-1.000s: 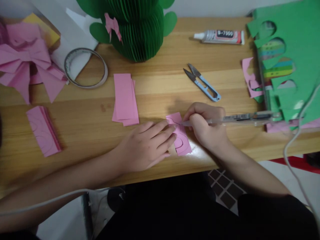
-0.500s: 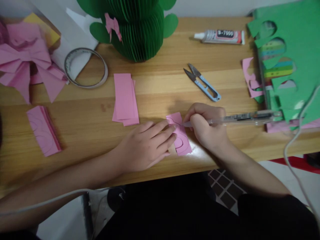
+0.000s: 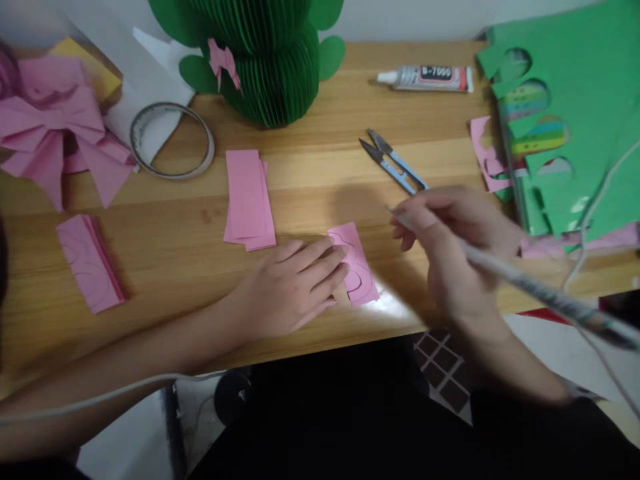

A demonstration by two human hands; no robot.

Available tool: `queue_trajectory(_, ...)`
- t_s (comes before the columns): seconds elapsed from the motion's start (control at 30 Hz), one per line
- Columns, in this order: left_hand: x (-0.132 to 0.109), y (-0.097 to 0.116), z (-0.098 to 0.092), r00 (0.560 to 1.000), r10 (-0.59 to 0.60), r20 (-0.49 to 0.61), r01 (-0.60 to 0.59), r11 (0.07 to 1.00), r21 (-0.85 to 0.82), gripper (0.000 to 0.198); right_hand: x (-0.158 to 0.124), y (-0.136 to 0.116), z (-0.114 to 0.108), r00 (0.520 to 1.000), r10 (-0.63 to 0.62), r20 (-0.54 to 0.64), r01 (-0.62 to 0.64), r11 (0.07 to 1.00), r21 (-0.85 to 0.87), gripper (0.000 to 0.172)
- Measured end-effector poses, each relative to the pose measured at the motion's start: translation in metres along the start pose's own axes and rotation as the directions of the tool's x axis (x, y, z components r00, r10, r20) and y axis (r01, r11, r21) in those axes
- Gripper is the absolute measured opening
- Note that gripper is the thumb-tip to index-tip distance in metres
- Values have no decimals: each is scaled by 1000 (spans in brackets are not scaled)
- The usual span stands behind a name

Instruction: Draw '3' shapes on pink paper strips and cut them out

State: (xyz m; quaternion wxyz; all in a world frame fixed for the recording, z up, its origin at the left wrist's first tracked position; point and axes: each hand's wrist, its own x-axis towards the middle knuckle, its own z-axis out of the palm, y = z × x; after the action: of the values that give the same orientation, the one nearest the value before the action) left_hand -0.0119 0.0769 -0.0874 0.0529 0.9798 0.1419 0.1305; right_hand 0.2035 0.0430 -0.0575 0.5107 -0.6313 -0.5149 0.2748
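Observation:
My left hand [image 3: 295, 287] lies flat on the table with its fingertips on a small pink paper strip [image 3: 364, 283]. Curved pen lines run across that strip, and part of it is hidden under the fingers. Raised above the table to the right, my right hand [image 3: 450, 247] grips a clear-barrelled pen [image 3: 525, 283], blurred by motion, its tip off the paper. Left of the strip lies a loose pile of plain pink paper strips [image 3: 244, 193]. Farther left is a stack of pink strips [image 3: 90, 263] with curved lines drawn on top.
Blue thread snips [image 3: 395, 163] lie behind my right hand, with a glue tube [image 3: 433, 78] beyond. A tape roll [image 3: 207, 157], pink paper bow [image 3: 55, 123] and green honeycomb paper piece [image 3: 280, 87] stand along the back. Cut green paper [image 3: 595, 113] covers the right end.
My right hand has lifted the pen off the pink strip and moved right and up from the table. The left hand stays on the strip. The view has shifted slightly.

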Motion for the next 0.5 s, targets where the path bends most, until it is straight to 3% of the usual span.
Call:
queue_trajectory(0.03,0,0,0,1000,-1,0,1,1000,-5,36,-5,2,-1,998,41,37,-41,999,5,7)
queue_trajectory(0.1,0,0,1,1000,-1,4,1,1000,-14,35,-14,8,1,991,94,94,-95,995,11,17)
queue_trajectory(0.27,1,1,1,1000,0,-2,-1,1000,-21,35,-22,25,15,984,176,-3,-176,984,-31,17)
queue_trajectory(0.5,2,0,2,1000,2,-25,-3,1000,-30,35,-22,24,18,987,159,-21,-160,981,-110,16)
